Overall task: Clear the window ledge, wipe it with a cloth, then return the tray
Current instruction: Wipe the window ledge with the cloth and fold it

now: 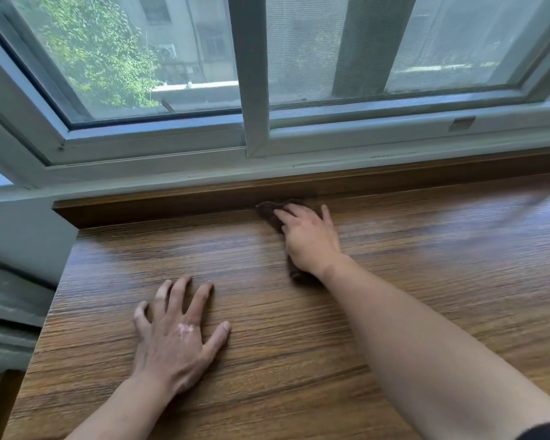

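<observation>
A wide wooden window ledge [426, 265] fills the lower view, with a raised wooden strip along its back edge. A dark brown cloth [269, 211] lies against that strip near the middle. My right hand [308, 239] presses flat on the cloth, fingers straight and pointing left toward the strip; most of the cloth is hidden beneath the palm. My left hand [175, 335] rests on the bare wood nearer to me, fingers spread. No tray is in view.
A white sliding window frame [254, 134] with an insect screen stands right behind the ledge. The ledge's left end [61, 281] drops off beside a white wall and grey mouldings.
</observation>
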